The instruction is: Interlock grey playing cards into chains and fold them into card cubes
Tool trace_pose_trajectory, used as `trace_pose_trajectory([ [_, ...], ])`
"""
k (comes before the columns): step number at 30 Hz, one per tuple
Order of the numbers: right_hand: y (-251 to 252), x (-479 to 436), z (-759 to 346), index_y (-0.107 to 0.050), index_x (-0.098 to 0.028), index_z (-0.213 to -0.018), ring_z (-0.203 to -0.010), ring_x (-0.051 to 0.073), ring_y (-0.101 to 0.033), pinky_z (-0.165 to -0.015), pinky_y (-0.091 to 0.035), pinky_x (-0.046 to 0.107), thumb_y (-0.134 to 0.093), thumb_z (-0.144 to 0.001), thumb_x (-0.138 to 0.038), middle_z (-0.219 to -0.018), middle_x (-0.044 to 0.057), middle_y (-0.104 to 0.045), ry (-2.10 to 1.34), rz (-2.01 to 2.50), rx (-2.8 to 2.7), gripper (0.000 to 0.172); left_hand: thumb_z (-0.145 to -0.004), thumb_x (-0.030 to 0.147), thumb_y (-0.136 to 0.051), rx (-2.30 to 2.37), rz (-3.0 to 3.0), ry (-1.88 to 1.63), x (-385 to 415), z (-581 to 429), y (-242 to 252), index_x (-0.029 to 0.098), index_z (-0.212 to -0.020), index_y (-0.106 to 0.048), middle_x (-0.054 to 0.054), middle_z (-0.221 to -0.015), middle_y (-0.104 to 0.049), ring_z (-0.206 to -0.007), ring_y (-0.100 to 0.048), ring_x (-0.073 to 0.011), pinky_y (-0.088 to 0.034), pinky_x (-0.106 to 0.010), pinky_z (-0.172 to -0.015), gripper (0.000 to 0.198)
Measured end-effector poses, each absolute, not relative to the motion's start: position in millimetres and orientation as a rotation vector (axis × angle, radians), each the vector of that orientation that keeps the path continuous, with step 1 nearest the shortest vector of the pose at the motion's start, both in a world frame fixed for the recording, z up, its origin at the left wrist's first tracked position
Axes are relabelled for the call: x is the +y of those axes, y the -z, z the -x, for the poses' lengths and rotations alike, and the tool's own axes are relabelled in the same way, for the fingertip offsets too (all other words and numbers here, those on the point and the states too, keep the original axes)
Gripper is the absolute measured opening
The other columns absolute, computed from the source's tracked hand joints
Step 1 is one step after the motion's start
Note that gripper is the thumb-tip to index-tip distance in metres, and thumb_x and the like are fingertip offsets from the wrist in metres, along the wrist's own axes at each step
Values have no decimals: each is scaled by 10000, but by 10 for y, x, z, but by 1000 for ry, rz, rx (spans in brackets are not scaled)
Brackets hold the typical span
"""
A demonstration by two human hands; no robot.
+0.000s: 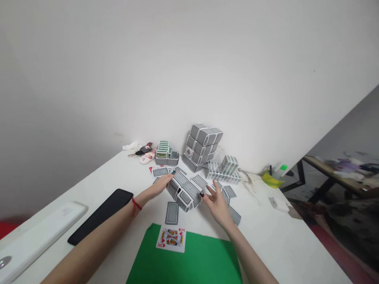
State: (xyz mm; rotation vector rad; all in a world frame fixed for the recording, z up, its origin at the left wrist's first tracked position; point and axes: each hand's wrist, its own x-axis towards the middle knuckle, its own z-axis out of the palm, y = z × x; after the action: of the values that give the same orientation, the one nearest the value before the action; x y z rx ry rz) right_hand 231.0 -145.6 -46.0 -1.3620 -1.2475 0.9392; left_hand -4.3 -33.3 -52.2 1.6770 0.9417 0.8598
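head view: we are touching a card block (185, 187) between our hands

our left hand (160, 186) is resting on its left side — we cannot tell if clamped — while our right hand (218, 203) is holding its fingers apart, thumb at the right edge. a card tower (205, 142) is standing behind it.

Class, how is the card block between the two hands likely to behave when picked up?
The block should be light for its size, since it looks built from folded cards. It would probably dent under a firm squeeze, as its panels look thin. It may also come apart along the seams between cards.
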Motion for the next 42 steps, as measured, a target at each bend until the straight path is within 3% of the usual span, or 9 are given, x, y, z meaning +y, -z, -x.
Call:
trace_pose_trajectory([
  [3,530,-1444,-2285,-48,-286,-1429,-1270,276,-395,-1022,-353,456,-731,-631,-437,-1490,140,-180,-900,1237,-1372,1062,-826,512,-413,930,-1728,-797,-339,60,471,177,-977,-634,-64,-1094,-624,-1064,-504,-225,-368,-366,-960,429],
  [6,615,-1402,-2334,-123,-333,-1419,-1318,274,-310,-1057,-276,496,-755,-617,-381,-1492,85,-198,-805,1212,-1475,1023,-807,487,-472,870,-1750,-692,-370,103,346,196,-978,-641,-49,-1123,-611,-1039,-526,-213,-410,-335,-915,378],
  [9,684,-1341,-2450,-294,-337,-1373,-1267,296,-388,-981,-375,517,-690,-685,-399,-1453,81,-300,-747,1266,-1449,796,-818,481,-463,825,-1732,-562,-398,188,199,205,-1140,-572,-59,-1212,-564,-1046,-540,-219,-472,-309,-808,438],
  [13,704,-1294,-2573,-466,-286,-1278,-1149,284,-509,-891,-472,481,-614,-741,-417,-1351,103,-446,-640,1338,-1372,571,-690,394,-660,828,-1922,-414,-398,291,80,205,-1257,-485,-55,-1140,-617,-976,-588,-214,-461,-294,-820,622],
  [18,636,-1329,-2503,-531,-236,-1225,-1003,258,-597,-769,-550,419,-580,-766,-415,-1225,121,-550,-534,1349,-1408,495,-612,371,-712,887,-2204,-546,-415,260,53,198,-1141,-591,-57,-1064,-616,-902,-596,-214,-469,-278,-762,570],
  [23,656,-1351,-2403,-559,-215,-1202,-942,244,-610,-744,-564,404,-576,-767,-395,-1137,120,-604,-473,1363,-1507,471,-632,430,-686,967,-2328,-565,-463,213,29,193,-1111,-612,-52,-954,-595,-791,-594,-186,-473,-264,-693,539],
  [31,753,-1323,-2405,-547,-204,-1219,-1009,245,-580,-769,-560,386,-576,-758,-374,-1195,122,-575,-513,1356,-1533,492,-640,432,-675,893,-2275,-673,-520,150,48,206,-1085,-590,-79,-1157,-545,-1017,-540,-227,-459,-302,-820,506],
  [38,765,-1199,-2402,-461,-225,-1285,-1042,246,-573,-812,-536,396,-592,-745,-399,-1280,122,-515,-509,1319,-1486,583,-576,445,-724,1006,-2313,-461,-626,67,29,213,-1104,-537,-19,-875,-621,-818,-595,-220,-430,-260,-670,607],
  [42,756,-1080,-2444,-517,-199,-1214,-857,241,-637,-755,-538,428,-614,-714,-428,-1153,139,-576,-396,1431,-1460,559,-596,386,-725,978,-2311,-408,-667,60,-17,246,-1254,-425,11,-801,-627,-779,-608,-208,-414,-243,-638,736],
])
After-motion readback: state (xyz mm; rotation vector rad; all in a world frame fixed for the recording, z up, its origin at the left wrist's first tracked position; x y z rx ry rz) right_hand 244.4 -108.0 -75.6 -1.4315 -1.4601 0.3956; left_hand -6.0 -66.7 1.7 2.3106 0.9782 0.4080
